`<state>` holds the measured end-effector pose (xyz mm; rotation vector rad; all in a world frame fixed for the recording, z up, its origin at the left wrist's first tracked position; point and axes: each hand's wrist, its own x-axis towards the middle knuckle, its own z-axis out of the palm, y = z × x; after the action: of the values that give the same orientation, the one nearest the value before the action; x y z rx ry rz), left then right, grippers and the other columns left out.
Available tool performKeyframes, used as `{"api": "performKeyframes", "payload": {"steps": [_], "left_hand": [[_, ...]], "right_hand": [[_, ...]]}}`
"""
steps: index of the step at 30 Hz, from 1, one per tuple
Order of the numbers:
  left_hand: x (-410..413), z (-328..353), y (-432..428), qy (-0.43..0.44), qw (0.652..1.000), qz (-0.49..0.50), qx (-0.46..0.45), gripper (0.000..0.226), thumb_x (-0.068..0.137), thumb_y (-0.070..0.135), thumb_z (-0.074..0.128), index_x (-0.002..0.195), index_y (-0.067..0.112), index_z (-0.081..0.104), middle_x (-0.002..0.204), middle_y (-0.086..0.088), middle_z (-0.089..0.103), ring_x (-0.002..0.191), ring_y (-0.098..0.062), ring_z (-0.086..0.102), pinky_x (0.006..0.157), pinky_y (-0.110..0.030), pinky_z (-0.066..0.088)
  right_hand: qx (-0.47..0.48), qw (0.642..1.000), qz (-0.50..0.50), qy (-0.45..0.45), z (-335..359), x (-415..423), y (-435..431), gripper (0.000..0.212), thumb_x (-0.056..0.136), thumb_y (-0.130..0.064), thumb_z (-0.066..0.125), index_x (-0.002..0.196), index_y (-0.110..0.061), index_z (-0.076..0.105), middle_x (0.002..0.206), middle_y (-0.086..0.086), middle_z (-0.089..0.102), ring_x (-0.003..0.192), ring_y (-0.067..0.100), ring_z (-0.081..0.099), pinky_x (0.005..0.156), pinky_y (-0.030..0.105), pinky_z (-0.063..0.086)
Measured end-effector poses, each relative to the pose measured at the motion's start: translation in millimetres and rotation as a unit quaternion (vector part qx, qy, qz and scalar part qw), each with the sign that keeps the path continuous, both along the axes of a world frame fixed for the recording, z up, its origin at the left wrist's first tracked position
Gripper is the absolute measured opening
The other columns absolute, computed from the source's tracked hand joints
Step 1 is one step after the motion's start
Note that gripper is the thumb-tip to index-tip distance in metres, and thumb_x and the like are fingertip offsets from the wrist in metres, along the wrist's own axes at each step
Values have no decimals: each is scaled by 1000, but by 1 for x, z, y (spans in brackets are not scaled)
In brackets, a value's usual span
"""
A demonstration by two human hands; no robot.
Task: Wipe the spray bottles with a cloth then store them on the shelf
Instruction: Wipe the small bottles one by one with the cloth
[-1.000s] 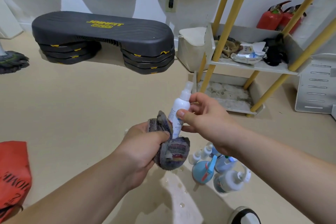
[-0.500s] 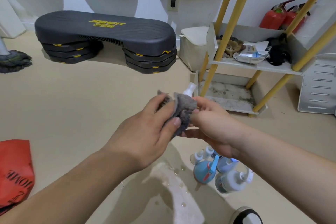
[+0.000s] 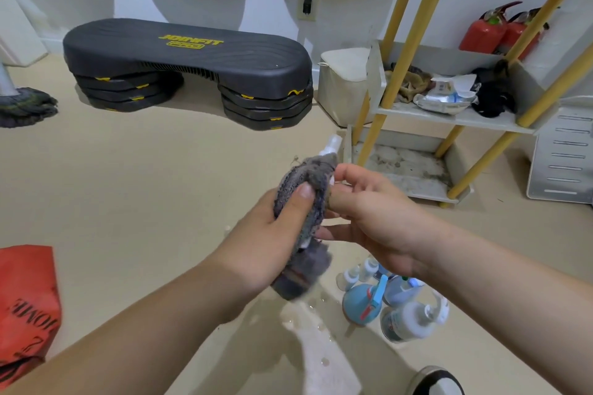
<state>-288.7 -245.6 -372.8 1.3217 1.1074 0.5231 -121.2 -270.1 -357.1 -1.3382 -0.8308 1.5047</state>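
Observation:
My left hand (image 3: 266, 237) grips a grey cloth (image 3: 306, 202) wrapped round a small white spray bottle (image 3: 332, 144); only the bottle's cap shows above the cloth. My right hand (image 3: 375, 212) holds the bottle from the right side, fingers curled at the cloth's edge. Several more spray bottles (image 3: 394, 301), blue and white, stand on the floor below my right wrist. The shelf (image 3: 455, 119) with yellow legs stands at the right, its lower tray (image 3: 407, 167) just beyond my hands.
A black step platform (image 3: 189, 61) sits against the wall behind. A mop head (image 3: 25, 106) lies far left, a red bag (image 3: 25, 301) at lower left. Red fire extinguishers (image 3: 494, 32) stand behind the shelf. Water wets the floor (image 3: 308, 327) below my hands.
The cloth went from below the bottle to wrapped round its body. My left hand has slid the cloth down a little since half a second ago.

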Motion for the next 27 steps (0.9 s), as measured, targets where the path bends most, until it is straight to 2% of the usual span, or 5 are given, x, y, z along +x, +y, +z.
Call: {"api": "performKeyframes", "payload": {"steps": [7,12,20,25,27], "left_hand": [[-6,1,18,-235,917,90,-309,43,108,30,48,134,1,67,114,-15,72,91,-31,72,89,-43,57],[2,-1,5,-287,880,54,-374,50,103,29,49,141,-2,60,132,-26,64,130,-45,59,116,-50,40],[3,-12,7,-18,988,109,-107,26,108,29,53,112,12,73,98,-13,81,89,-32,79,93,-52,61],[-2,-9,1,124,969,15,212,27,100,55,49,104,32,62,95,10,70,84,-6,65,76,-32,50],[-3,-13,-2,82,972,-28,219,26,97,55,54,117,40,60,104,12,72,97,-7,68,85,-36,54]], "right_hand": [[41,999,13,2,4,5,1,20,104,-6,56,123,-10,60,108,12,75,97,21,72,84,34,62],[61,996,22,-58,-2,7,1,22,105,-4,54,126,-9,58,109,4,77,98,15,73,79,28,61],[40,981,-53,-180,-7,4,2,18,97,-11,69,114,-15,61,112,25,69,108,45,66,96,60,56],[-3,991,-82,-102,-4,-2,1,27,95,-15,75,111,-3,57,79,9,69,73,22,72,88,50,63],[-42,993,-87,-66,-5,-6,-1,30,93,-17,77,110,-3,56,79,7,70,66,19,70,86,48,64]]}}
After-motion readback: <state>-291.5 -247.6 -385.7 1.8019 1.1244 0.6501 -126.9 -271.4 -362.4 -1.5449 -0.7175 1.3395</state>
